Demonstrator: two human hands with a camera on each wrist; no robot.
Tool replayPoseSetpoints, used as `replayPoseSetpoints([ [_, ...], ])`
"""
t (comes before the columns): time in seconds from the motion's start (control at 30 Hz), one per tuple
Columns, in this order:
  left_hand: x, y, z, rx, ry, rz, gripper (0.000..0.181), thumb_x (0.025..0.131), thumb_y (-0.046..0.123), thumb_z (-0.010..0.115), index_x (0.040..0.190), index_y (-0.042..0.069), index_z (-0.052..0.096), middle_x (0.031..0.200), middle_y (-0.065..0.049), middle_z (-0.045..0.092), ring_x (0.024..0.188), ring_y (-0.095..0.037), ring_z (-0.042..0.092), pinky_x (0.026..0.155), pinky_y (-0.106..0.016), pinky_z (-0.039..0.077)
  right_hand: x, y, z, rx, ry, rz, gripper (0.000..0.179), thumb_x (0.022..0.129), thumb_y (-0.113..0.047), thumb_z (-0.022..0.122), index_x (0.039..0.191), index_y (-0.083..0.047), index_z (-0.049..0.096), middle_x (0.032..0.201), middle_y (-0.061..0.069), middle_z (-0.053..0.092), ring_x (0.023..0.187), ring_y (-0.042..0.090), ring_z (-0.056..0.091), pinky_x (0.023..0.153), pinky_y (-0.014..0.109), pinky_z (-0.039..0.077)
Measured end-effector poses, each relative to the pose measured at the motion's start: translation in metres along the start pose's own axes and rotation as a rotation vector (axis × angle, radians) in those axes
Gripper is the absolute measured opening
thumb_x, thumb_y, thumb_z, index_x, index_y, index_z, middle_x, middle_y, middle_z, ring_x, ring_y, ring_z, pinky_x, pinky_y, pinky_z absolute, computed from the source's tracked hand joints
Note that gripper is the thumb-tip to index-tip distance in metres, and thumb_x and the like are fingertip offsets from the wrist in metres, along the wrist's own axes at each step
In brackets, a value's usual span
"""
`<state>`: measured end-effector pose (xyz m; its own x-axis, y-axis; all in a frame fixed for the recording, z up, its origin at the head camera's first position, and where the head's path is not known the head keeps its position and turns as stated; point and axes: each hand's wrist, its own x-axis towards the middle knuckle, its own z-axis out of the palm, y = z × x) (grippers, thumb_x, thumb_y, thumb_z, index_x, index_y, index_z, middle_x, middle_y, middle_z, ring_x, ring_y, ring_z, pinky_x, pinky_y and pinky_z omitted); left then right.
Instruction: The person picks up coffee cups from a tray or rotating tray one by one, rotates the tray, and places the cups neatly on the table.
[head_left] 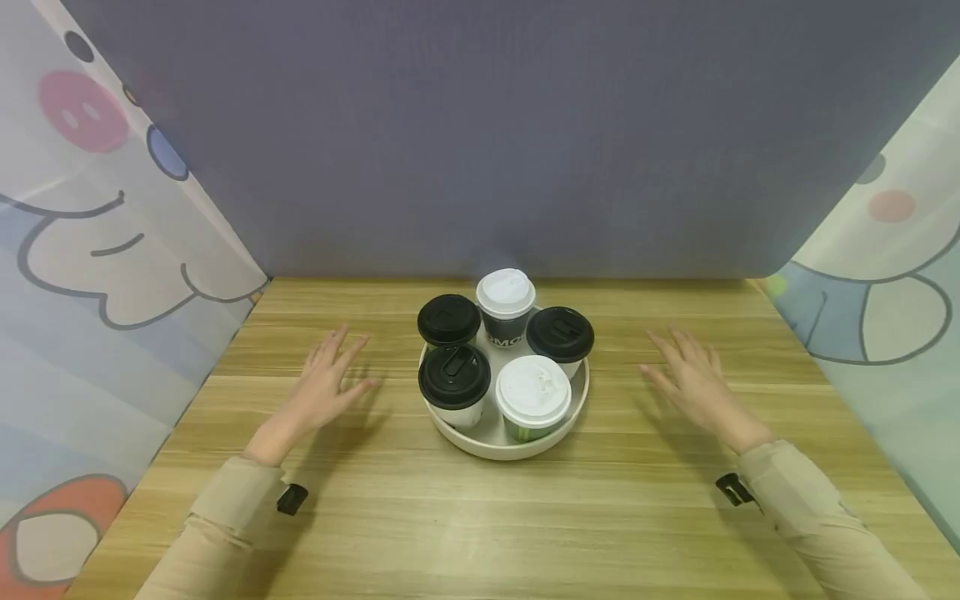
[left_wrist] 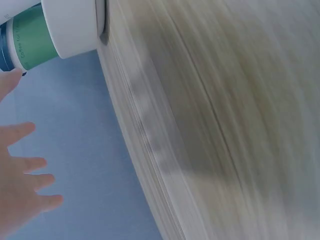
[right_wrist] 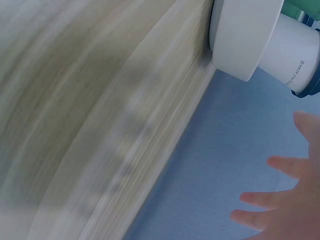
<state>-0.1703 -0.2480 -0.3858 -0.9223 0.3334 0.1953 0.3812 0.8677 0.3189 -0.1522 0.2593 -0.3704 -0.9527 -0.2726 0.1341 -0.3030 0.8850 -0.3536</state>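
Observation:
A round white tray (head_left: 495, 452) holds several lidded paper coffee cups. Black lids top a cup at back left (head_left: 448, 320), one at front left (head_left: 454, 379) and one at right (head_left: 560, 335). White lids cover the back cup (head_left: 506, 304), which has a dark sleeve, and the front right cup (head_left: 533, 393). Left of the tray, my left hand (head_left: 324, 387) hovers over the table with fingers spread, holding nothing. On the opposite side my right hand (head_left: 693, 379) is likewise spread and empty, apart from the cups. Both wrist views show the splayed fingers beside the tray's wall (right_wrist: 245, 40).
The wood-grain table (head_left: 480, 525) ends at a grey-blue panel (head_left: 495, 142) behind the tray. Cartoon-printed curtains hang at the left (head_left: 90, 233) and right (head_left: 892, 250). A small black clip (head_left: 292, 499) sticks out by the left sleeve, another (head_left: 733, 489) by the right.

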Motion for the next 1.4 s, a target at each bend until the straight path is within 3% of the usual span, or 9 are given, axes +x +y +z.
replayPoseSetpoints([
  [0.27, 0.005, 0.008, 0.002, -0.120, 0.015, 0.004, 0.061, 0.084, 0.026, 0.060, 0.133, 0.001, 0.034, 0.139, -0.027, 0.019, 0.122, -0.050, 0.022, 0.095, -0.067, 0.021, 0.000, 0.000, 0.000, 0.011, 0.009, -0.004, 0.059, 0.093, -0.037, 0.040, 0.135, 0.002, 0.026, 0.134, 0.037, 0.015, 0.121, 0.052, 0.014, 0.098, 0.068, 0.001],
  [0.73, 0.012, 0.025, 0.012, -0.455, -0.056, -0.045, 0.044, 0.090, 0.013, 0.051, 0.127, -0.006, 0.039, 0.128, -0.028, 0.038, 0.112, -0.043, 0.040, 0.094, -0.054, 0.037, -0.003, -0.002, 0.000, 0.036, 0.012, -0.036, 0.054, 0.092, -0.031, 0.045, 0.131, 0.003, 0.031, 0.132, 0.037, 0.020, 0.119, 0.054, 0.018, 0.097, 0.068, 0.006],
  [0.87, 0.015, 0.028, 0.018, -0.564, -0.071, -0.070, 0.042, 0.091, 0.014, 0.049, 0.124, -0.010, 0.040, 0.125, -0.028, 0.041, 0.109, -0.041, 0.045, 0.091, -0.051, 0.041, -0.003, -0.003, 0.001, 0.046, 0.028, -0.043, 0.053, 0.092, -0.031, 0.045, 0.130, 0.003, 0.033, 0.131, 0.037, 0.022, 0.118, 0.053, 0.021, 0.097, 0.069, 0.008],
  [1.1, 0.019, 0.032, 0.027, -0.682, -0.118, -0.140, 0.044, 0.092, 0.022, 0.046, 0.127, -0.005, 0.040, 0.123, -0.026, 0.044, 0.105, -0.038, 0.049, 0.086, -0.048, 0.046, -0.003, -0.006, 0.001, 0.056, 0.053, -0.065, 0.050, 0.091, -0.025, 0.049, 0.129, 0.004, 0.035, 0.129, 0.036, 0.026, 0.116, 0.053, 0.024, 0.095, 0.069, 0.014],
  [1.3, 0.025, 0.042, 0.031, -0.924, -0.151, -0.205, 0.043, 0.092, 0.011, 0.044, 0.127, -0.012, 0.033, 0.124, -0.033, 0.039, 0.106, -0.043, 0.046, 0.085, -0.050, 0.046, -0.004, -0.007, 0.000, 0.054, 0.044, -0.064, 0.051, 0.091, -0.027, 0.048, 0.130, 0.004, 0.035, 0.130, 0.036, 0.026, 0.116, 0.053, 0.024, 0.095, 0.068, 0.016],
  [1.4, 0.027, 0.042, 0.039, -1.004, -0.164, -0.250, 0.043, 0.092, 0.009, 0.042, 0.128, -0.011, 0.032, 0.124, -0.032, 0.039, 0.103, -0.036, 0.051, 0.085, -0.050, 0.046, -0.005, -0.007, 0.000, 0.053, 0.039, -0.062, 0.051, 0.091, -0.026, 0.048, 0.130, 0.004, 0.035, 0.130, 0.036, 0.026, 0.117, 0.053, 0.024, 0.096, 0.067, 0.015],
])
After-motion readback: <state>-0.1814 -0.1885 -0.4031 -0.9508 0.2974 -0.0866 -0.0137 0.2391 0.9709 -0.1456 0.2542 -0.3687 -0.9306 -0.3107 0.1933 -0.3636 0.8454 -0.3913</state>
